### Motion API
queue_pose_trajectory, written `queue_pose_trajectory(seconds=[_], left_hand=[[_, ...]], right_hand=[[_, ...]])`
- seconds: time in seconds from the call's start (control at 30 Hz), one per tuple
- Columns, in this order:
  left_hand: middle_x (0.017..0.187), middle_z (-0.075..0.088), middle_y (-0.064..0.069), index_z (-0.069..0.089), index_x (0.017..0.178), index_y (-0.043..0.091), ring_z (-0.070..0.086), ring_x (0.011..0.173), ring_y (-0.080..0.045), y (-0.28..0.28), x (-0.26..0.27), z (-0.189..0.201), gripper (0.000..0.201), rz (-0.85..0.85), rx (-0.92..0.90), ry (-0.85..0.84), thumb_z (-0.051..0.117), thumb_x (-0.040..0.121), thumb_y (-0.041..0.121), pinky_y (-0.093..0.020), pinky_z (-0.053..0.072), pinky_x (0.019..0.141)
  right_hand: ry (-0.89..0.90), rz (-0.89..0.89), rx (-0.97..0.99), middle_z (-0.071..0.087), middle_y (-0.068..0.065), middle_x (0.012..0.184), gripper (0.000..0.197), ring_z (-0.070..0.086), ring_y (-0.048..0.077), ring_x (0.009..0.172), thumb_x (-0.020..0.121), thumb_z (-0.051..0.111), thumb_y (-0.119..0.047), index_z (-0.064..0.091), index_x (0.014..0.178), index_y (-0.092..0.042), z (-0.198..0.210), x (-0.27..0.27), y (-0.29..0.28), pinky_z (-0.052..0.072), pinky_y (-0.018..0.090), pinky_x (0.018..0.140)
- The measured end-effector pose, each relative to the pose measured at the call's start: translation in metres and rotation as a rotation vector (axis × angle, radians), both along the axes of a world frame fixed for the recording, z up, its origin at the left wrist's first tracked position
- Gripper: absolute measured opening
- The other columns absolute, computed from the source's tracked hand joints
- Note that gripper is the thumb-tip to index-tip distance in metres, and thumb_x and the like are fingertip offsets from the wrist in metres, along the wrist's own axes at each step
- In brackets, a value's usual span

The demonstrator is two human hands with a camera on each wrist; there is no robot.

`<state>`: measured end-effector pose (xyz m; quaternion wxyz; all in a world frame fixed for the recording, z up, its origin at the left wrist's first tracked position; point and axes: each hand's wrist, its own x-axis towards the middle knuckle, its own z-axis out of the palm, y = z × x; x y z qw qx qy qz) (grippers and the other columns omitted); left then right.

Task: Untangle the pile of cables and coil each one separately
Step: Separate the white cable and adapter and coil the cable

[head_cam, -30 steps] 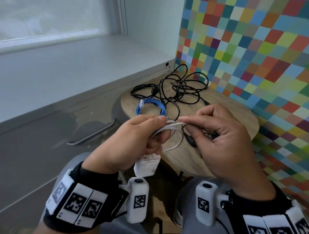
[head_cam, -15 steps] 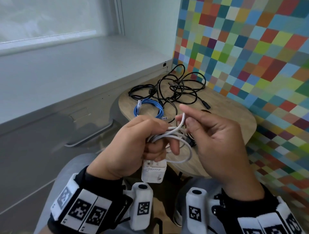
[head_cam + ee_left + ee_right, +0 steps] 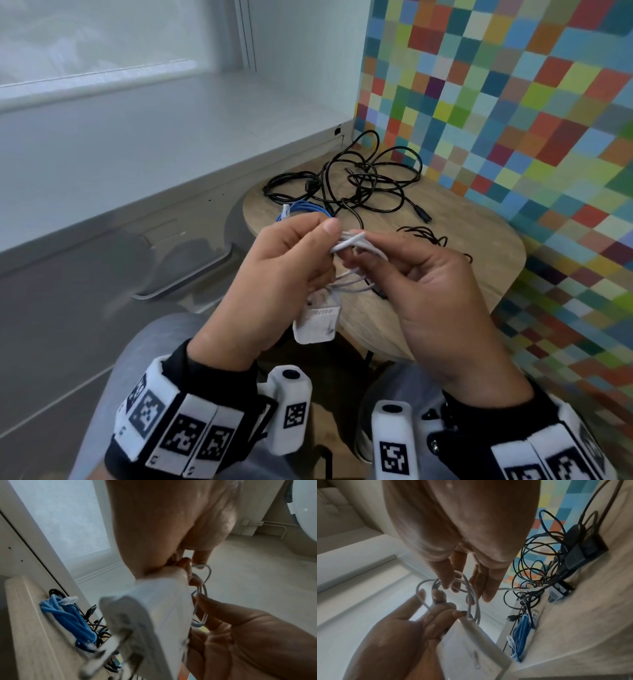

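Observation:
My left hand point(image 3: 327, 240) holds the loops of a white cable point(image 3: 352, 240) above the table's near edge, thumb on top. The cable's white charger brick point(image 3: 317, 323) hangs below its palm. My right hand point(image 3: 364, 251) pinches the same white cable point(image 3: 472, 595) right beside the left thumb. In the left wrist view the brick point(image 3: 154, 615) fills the middle and the cable loops point(image 3: 204, 588) run between both hands. A coiled blue cable point(image 3: 303, 209) lies on the round wooden table point(image 3: 479, 274). Behind it lies a tangle of black cables point(image 3: 370, 181).
A small black cable point(image 3: 424, 236) lies on the table just beyond my right hand. A black adapter block point(image 3: 576, 555) sits among the black cables. A grey ledge point(image 3: 137, 144) runs along the left and a coloured checkered wall point(image 3: 513, 102) stands to the right.
My right hand lifted a stretch of the white cable, then brought it back against my left thumb, adding to the loops. The charger brick has swung slightly under my left hand.

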<state>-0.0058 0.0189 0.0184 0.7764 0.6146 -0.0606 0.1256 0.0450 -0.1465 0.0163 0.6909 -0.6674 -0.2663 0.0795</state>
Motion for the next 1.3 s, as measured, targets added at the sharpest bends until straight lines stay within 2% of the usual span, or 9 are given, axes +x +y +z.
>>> queue_pose_trajectory(seconds=[0.1, 0.27, 0.47, 0.53, 0.63, 0.77, 0.9, 1.03, 1.3], left_hand=[[0.062, 0.051, 0.016, 0.067, 0.085, 0.018, 0.042, 0.054, -0.002, 0.001, -0.002, 0.0, 0.032, -0.028, 0.118, -0.086, 0.067, 0.092, 0.049, -0.017, 0.036, 0.056], [0.063, 0.046, 0.007, 0.061, 0.08, 0.021, 0.041, 0.054, -0.011, -0.002, 0.002, -0.003, 0.033, 0.168, 0.339, -0.037, 0.051, 0.105, 0.04, -0.032, 0.035, 0.053], [0.072, 0.053, -0.009, 0.061, 0.082, 0.013, 0.051, 0.061, -0.023, -0.004, 0.002, -0.005, 0.034, 0.118, 0.183, 0.006, 0.05, 0.104, 0.036, -0.033, 0.044, 0.054], [0.076, 0.051, -0.013, 0.063, 0.083, 0.013, 0.049, 0.068, -0.03, -0.004, 0.002, -0.006, 0.038, 0.056, 0.073, 0.039, 0.05, 0.102, 0.044, -0.047, 0.042, 0.062], [0.072, 0.052, 0.001, 0.066, 0.077, 0.022, 0.047, 0.066, -0.017, -0.004, 0.002, -0.006, 0.038, 0.064, 0.056, 0.045, 0.047, 0.102, 0.042, -0.035, 0.039, 0.062], [0.068, 0.047, 0.006, 0.06, 0.086, 0.013, 0.038, 0.058, -0.009, -0.002, 0.004, -0.007, 0.028, 0.087, 0.035, 0.007, 0.045, 0.102, 0.029, -0.021, 0.036, 0.054], [0.064, 0.04, 0.007, 0.053, 0.085, 0.011, 0.034, 0.055, -0.015, -0.001, 0.006, -0.007, 0.027, 0.104, 0.021, 0.004, 0.041, 0.103, 0.027, -0.048, 0.035, 0.068], [0.068, 0.041, 0.003, 0.051, 0.089, 0.01, 0.04, 0.056, -0.017, -0.004, 0.007, -0.008, 0.025, 0.107, 0.099, 0.027, 0.04, 0.105, 0.027, -0.05, 0.041, 0.073], [0.069, 0.039, 0.001, 0.051, 0.092, 0.009, 0.042, 0.059, -0.016, 0.002, 0.012, -0.019, 0.026, 0.08, 0.198, 0.049, 0.038, 0.106, 0.026, -0.026, 0.042, 0.059]], right_hand=[[0.022, -0.003, -0.001, 0.081, -0.003, 0.097, 0.027, 0.076, 0.011, 0.094, 0.085, 0.068, -0.03, 0.08, 0.108, -0.021, 0.004, -0.001, -0.001, 0.058, 0.023, 0.081], [0.112, 0.052, 0.042, 0.077, 0.006, 0.09, 0.027, 0.071, 0.018, 0.081, 0.092, 0.063, -0.027, 0.075, 0.106, -0.008, -0.001, -0.002, 0.004, 0.058, 0.026, 0.074], [0.457, 0.26, 0.315, 0.073, 0.012, 0.086, 0.039, 0.068, 0.018, 0.075, 0.086, 0.059, -0.005, 0.059, 0.125, -0.009, 0.005, -0.002, 0.002, 0.057, 0.027, 0.07], [0.438, 0.296, 0.307, 0.073, 0.008, 0.082, 0.057, 0.069, 0.017, 0.076, 0.083, 0.06, 0.0, 0.05, 0.138, -0.013, 0.01, -0.003, -0.001, 0.057, 0.026, 0.074], [0.281, 0.229, 0.167, 0.075, 0.008, 0.085, 0.065, 0.071, 0.016, 0.081, 0.086, 0.072, 0.006, 0.05, 0.14, -0.024, 0.009, -0.006, -0.001, 0.058, 0.029, 0.079], [-0.084, -0.104, -0.09, 0.075, 0.002, 0.095, 0.051, 0.073, 0.02, 0.087, 0.089, 0.077, -0.007, 0.059, 0.129, -0.034, -0.001, -0.004, 0.004, 0.062, 0.044, 0.083], [-0.258, -0.337, -0.161, 0.069, -0.005, 0.084, 0.02, 0.068, 0.012, 0.075, 0.084, 0.083, -0.021, 0.067, 0.096, -0.025, -0.002, 0.002, -0.003, 0.06, 0.03, 0.065], [-0.177, -0.311, -0.092, 0.073, 0.001, 0.073, 0.013, 0.068, 0.014, 0.057, 0.09, 0.077, -0.015, 0.067, 0.082, -0.018, 0.003, 0.004, -0.007, 0.058, 0.028, 0.052], [0.096, -0.122, 0.011, 0.07, 0.01, 0.067, 0.016, 0.068, 0.024, 0.06, 0.096, 0.066, -0.008, 0.065, 0.081, -0.013, 0.005, 0.012, -0.013, 0.058, 0.036, 0.054]])
